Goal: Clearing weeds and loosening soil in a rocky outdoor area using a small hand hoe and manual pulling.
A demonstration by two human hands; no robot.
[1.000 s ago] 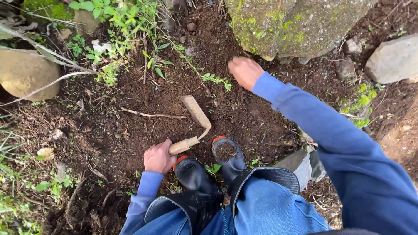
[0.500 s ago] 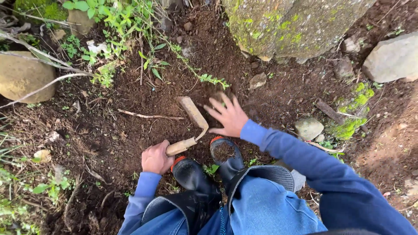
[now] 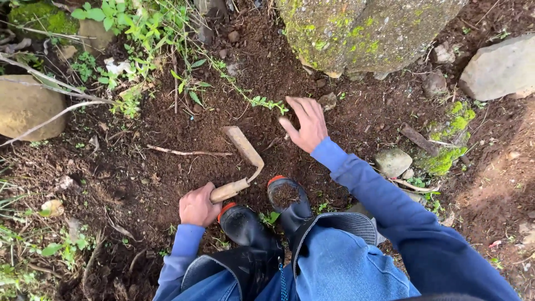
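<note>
Two hands busy — left hand (image 3: 196, 206) fisted round hoe (image 3: 241, 161) handle, blade resting on soil (image 3: 167, 173). Right hand (image 3: 305, 124) spread, empty, over loosened patch — weeds (image 3: 134, 33) beyond unpulled.

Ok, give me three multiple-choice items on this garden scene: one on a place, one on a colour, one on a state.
1. Where does the hoe blade lie?
A. on the soil ahead of the boots
B. on the mossy rock
C. across the person's lap

2. What colour are the sleeves?
A. red
B. blue
C. white

3. How is the right hand?
A. shut on a stone
B. gripping the hoe
C. open, fingers spread, holding nothing

Answers: 1 A, the blade rests on dark earth beyond the boots. 2 B, both arms show blue cloth. 3 C, its palm is empty over the soil, while the left hand grips the handle.
</note>
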